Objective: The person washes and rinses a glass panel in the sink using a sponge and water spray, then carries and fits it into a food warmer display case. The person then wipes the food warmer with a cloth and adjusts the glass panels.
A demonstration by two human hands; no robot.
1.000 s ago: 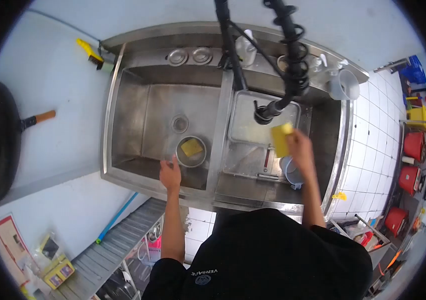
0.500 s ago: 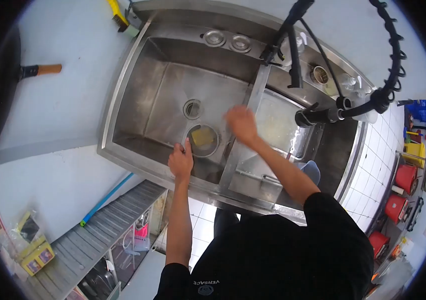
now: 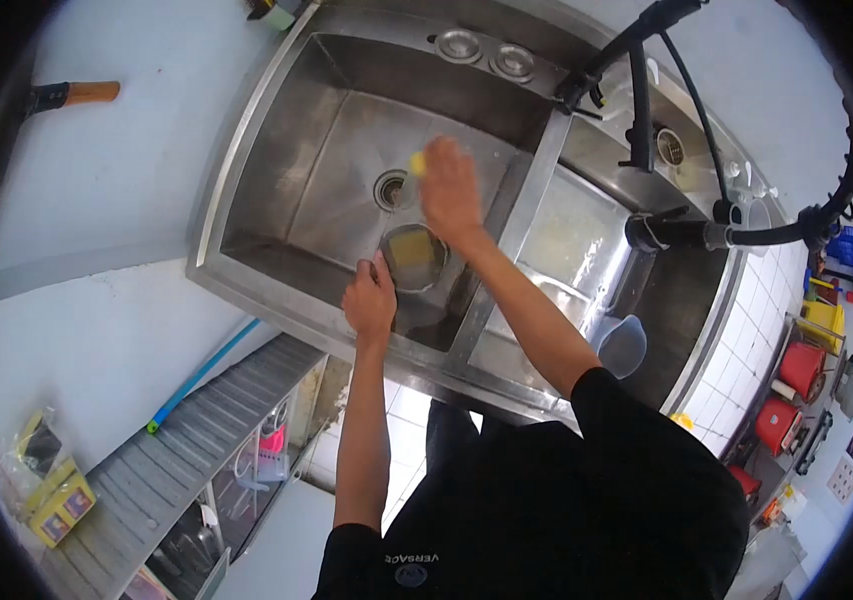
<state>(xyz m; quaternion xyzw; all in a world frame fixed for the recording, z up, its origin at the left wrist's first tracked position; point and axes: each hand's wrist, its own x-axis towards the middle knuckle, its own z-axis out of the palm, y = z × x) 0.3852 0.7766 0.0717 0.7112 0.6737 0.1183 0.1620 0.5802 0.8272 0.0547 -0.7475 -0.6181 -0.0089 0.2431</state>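
Note:
My left hand [image 3: 370, 298] is closed on the near-left rim of a round, see-through container [image 3: 430, 279], tilted over the left sink basin [image 3: 346, 130]. A dull yellow rectangular patch shows in the container; I cannot tell whether it lies inside or is seen through it. Above and to the right of the container, my right hand [image 3: 449, 190] is blurred by motion. A bit of a yellow sponge [image 3: 418, 164] sticks out at its fingertips, and the rest is hidden by the hand. The drain [image 3: 390, 190] lies just left of that hand.
A metal divider [image 3: 521, 215] separates the right basin, which holds a metal tray [image 3: 571, 225] and a translucent jug [image 3: 622, 347]. The black spray faucet [image 3: 676, 233] hangs over that side. Two round metal strainers [image 3: 459, 45] sit on the back ledge.
My right hand has moved up and left, and a yellow edge now shows at its fingers. My left hand still grips the container, which has tilted slightly. The head view has shifted.

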